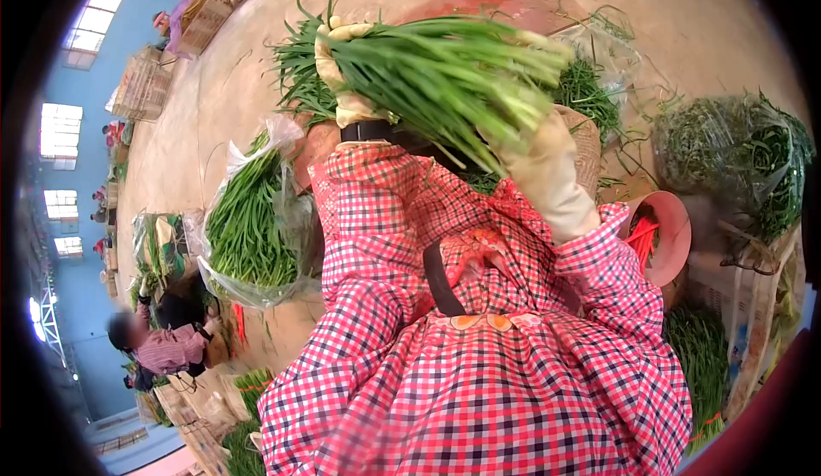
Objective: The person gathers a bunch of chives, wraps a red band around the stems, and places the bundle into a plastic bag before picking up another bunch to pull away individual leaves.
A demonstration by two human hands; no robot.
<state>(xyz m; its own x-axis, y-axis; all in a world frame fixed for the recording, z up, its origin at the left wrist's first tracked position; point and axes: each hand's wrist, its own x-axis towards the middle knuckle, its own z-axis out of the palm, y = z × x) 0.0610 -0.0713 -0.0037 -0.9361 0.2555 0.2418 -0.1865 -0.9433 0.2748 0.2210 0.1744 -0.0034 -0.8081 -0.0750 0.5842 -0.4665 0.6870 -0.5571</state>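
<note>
A long bunch of green chives stretches across in front of me, its pale stalk ends to the right and blurred. My left hand, in a cream glove, is wrapped round the leafy part. More leaves stick out to the left of that hand. My right hand, in a pale glove, is at the stalk ends, against the bunch. Its fingers are smeared by motion and partly hidden by the stalks, so their grip does not show. A black band circles my left wrist.
A plastic bag of chives stands at left. Loose greens on plastic lie beyond my right hand. At right are a bagged heap of greens and a pink tub with red strips. A co-worker sits at far left.
</note>
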